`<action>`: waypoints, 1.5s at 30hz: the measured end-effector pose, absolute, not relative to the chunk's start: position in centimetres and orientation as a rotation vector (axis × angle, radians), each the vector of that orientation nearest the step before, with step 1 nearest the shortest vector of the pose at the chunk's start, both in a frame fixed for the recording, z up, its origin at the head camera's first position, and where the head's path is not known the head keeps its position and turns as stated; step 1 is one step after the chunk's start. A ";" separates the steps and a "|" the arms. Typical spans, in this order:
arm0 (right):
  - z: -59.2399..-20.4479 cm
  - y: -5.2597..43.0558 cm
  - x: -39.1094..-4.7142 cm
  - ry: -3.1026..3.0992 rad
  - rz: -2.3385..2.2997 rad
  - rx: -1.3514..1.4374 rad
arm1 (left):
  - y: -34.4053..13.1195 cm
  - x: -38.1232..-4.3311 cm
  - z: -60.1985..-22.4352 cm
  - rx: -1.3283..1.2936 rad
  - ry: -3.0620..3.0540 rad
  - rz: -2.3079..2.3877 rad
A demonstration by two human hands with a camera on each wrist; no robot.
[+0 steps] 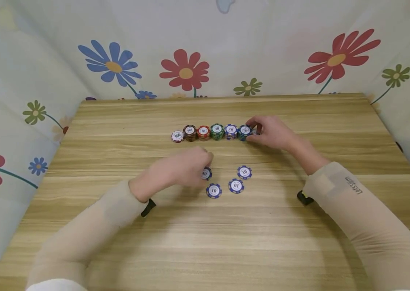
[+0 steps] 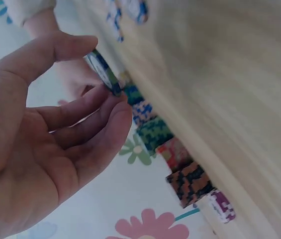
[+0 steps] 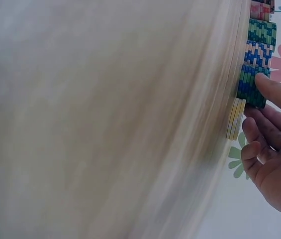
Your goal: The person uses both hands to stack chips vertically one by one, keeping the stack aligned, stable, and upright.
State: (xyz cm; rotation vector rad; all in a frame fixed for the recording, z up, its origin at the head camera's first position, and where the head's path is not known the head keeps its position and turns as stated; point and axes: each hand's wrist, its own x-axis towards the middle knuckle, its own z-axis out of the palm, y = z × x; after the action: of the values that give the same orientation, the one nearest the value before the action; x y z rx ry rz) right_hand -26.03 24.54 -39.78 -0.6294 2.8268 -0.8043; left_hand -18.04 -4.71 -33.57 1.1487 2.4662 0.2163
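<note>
My left hand [image 1: 187,165] pinches a blue-green poker chip [image 2: 102,72] marked 50 between thumb and fingertips, tilted on edge in the left wrist view. At the right part of the row of stacks, my right hand [image 1: 272,131] grips a blue-green chip stack [image 1: 244,130], thumb on one side and fingers on the other. Beside that stack is a short pile of yellow-edged chips [image 3: 235,119], mostly hidden by the right hand in the head view. Three blue chips marked 10 lie flat near the left hand: one nearest [image 1: 214,190], another [image 1: 236,186], and a farther chip [image 1: 244,172].
Leftward from the gripped stack stand a blue stack [image 1: 231,130], a green stack [image 1: 217,130], a red stack [image 1: 203,131] and a dark brown stack [image 1: 190,131]. A low pile marked 500 [image 1: 177,136] ends the row. Behind the wooden table [image 1: 205,250] hangs a flowered curtain [image 1: 270,48].
</note>
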 end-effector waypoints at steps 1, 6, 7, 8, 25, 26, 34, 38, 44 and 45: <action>-39.8 24.6 -26.0 2.826 -0.806 -0.629 | -4.5 -18.5 -33.4 1.168 2.489 0.229; -39.7 24.7 -25.9 2.823 -0.807 -0.619 | -3.3 -20.4 -32.9 1.225 2.590 0.274; -39.6 24.6 -25.8 2.822 -0.806 -0.616 | -3.0 -20.8 -32.8 1.220 2.599 0.285; -39.6 24.6 -25.8 2.821 -0.807 -0.610 | -2.7 -21.1 -32.8 1.211 2.613 0.304; -39.7 24.5 -25.4 2.808 -0.879 -0.613 | 1.8 -26.1 -34.2 1.059 2.750 0.401; -39.7 24.4 -25.5 2.806 -0.885 -0.612 | 2.0 -26.2 -34.3 1.054 2.752 0.396; -39.7 24.5 -25.8 2.808 -0.914 -0.646 | 4.0 -27.1 -35.0 1.043 2.774 0.344; -39.7 24.5 -25.9 2.817 -0.907 -0.681 | 4.9 -27.4 -35.4 1.046 2.801 0.290; -39.6 24.3 -26.0 2.820 -0.885 -0.659 | 5.7 -27.8 -35.9 1.010 2.820 0.268; -39.6 24.2 -26.0 2.821 -0.877 -0.658 | 5.8 -27.8 -36.0 1.002 2.823 0.269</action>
State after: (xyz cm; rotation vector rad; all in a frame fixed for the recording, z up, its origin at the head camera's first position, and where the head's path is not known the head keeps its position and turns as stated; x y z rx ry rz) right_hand -25.99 24.25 -39.55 -0.6579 2.8215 -0.8772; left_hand -27.80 5.76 -35.98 1.0016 2.8233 0.2689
